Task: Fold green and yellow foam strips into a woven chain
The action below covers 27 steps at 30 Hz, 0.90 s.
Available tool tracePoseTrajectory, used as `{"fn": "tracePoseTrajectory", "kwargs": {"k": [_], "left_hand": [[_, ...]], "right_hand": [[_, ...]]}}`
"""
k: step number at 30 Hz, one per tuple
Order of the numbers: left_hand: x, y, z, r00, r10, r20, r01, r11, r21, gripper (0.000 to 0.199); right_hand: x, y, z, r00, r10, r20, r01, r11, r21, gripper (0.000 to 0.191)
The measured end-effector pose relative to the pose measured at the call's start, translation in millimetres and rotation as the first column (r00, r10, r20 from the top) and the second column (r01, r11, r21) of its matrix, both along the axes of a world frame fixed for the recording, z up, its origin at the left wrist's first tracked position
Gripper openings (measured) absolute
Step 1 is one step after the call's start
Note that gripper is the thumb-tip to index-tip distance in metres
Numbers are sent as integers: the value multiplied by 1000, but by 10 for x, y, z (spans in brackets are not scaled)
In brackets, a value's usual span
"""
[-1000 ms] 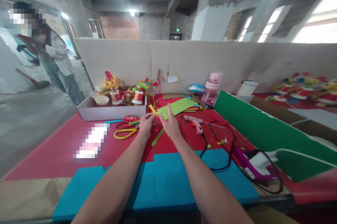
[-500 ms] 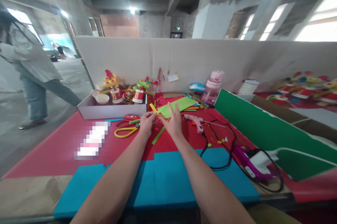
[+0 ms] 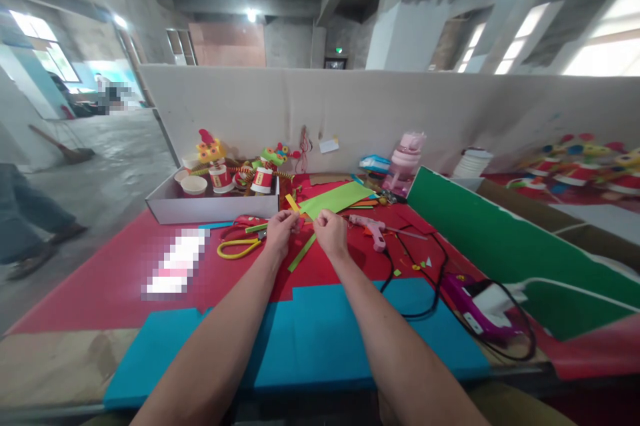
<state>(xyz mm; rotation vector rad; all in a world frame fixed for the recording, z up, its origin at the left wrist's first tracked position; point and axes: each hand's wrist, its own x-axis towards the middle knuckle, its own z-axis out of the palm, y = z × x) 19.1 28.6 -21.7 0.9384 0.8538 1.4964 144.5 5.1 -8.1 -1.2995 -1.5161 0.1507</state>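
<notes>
My left hand (image 3: 281,234) is closed in a pinch, with a yellow strip (image 3: 292,203) rising from its fingertips. Close by on the right, my right hand (image 3: 331,233) has its fingers curled together; what they hold, if anything, is hidden. Behind both hands lies a light green sheet (image 3: 340,199). A narrow green strip (image 3: 302,253) rests on the red table cover (image 3: 350,269) between my forearms. Yellow-handled pliers (image 3: 239,248) are left of my left hand, and a pink glue gun (image 3: 373,227) lies to the right of my right hand.
A white box (image 3: 215,210) with cups and figures stands at back left. Blue sheets (image 3: 320,339) lie under my forearms. A purple power strip (image 3: 480,313) with cables sits at right, beside a green panel (image 3: 500,253). A person's legs (image 3: 30,213) show at far left.
My right hand has gone from spread fingers to curled ones, near my left hand. The person at the left has moved further out of view.
</notes>
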Motion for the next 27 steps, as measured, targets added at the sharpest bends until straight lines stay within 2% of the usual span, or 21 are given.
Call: {"fn": "tracePoseTrajectory", "kwargs": {"k": [4, 7, 10, 12, 14, 18, 23, 25, 27], "left_hand": [[-9, 4, -4, 1000, -9, 1, 9, 1000, 3, 32], [-11, 2, 0, 1000, -2, 11, 2, 1000, -2, 32], [-9, 6, 2, 1000, 8, 21, -8, 1000, -1, 31], [-9, 13, 0, 1000, 9, 29, -8, 1000, -6, 31], [-9, 21, -4, 999, 14, 32, -14, 1000, -12, 31], [-9, 30, -19, 999, 21, 25, -21, 1000, -4, 32], [-4, 37, -43, 999, 19, 33, -19, 1000, 19, 31], [-6, 39, -47, 999, 20, 38, -21, 1000, 15, 31], [-11, 39, -43, 999, 22, 35, -22, 1000, 3, 31]], "right_hand": [[-33, -24, 9, 998, 56, -38, -56, 998, -16, 28], [-57, -26, -10, 998, 51, -44, -52, 998, -22, 26], [-70, -5, -34, 996, 25, -91, -28, 999, -37, 16], [-69, 22, -57, 990, 66, -128, -74, 995, -62, 9], [-62, 56, -90, 988, 109, -113, -115, 992, -54, 21], [-43, 125, -176, 995, 97, -21, -99, 993, -62, 30], [-37, 189, -246, 969, 144, -199, -182, 966, -185, 45], [-42, 199, -260, 972, 123, -198, -157, 974, -164, 50], [-50, 194, -267, 993, 69, -101, -79, 992, -100, 54]]}}
